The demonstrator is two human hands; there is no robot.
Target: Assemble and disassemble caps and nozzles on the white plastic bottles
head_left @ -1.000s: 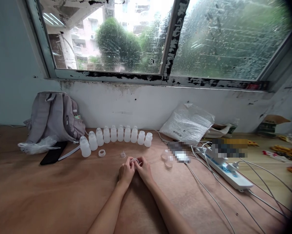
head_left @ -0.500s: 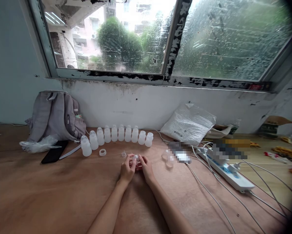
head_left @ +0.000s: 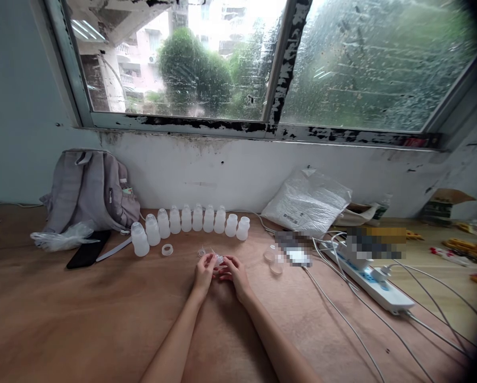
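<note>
My left hand (head_left: 203,272) and my right hand (head_left: 234,271) meet at the middle of the wooden table (head_left: 82,319), fingers pinched together on a small clear plastic piece (head_left: 218,259) held between them. Just behind the hands lies a small clear nipple-like part (head_left: 201,252), and a white ring (head_left: 167,249) lies further left. A curved row of several small white plastic bottles (head_left: 186,219) stands behind these, near the wall.
A grey backpack (head_left: 89,189), a crumpled plastic bag (head_left: 60,236) and a black phone (head_left: 89,255) sit at the left. Clear caps (head_left: 273,259), a white sack (head_left: 307,202), a power strip (head_left: 371,279) and trailing cables (head_left: 342,314) lie to the right.
The hands have shifted slightly away from me and the small clear piece between the fingers has turned; the left fingers have loosened a little. Nothing else on the table moved.
</note>
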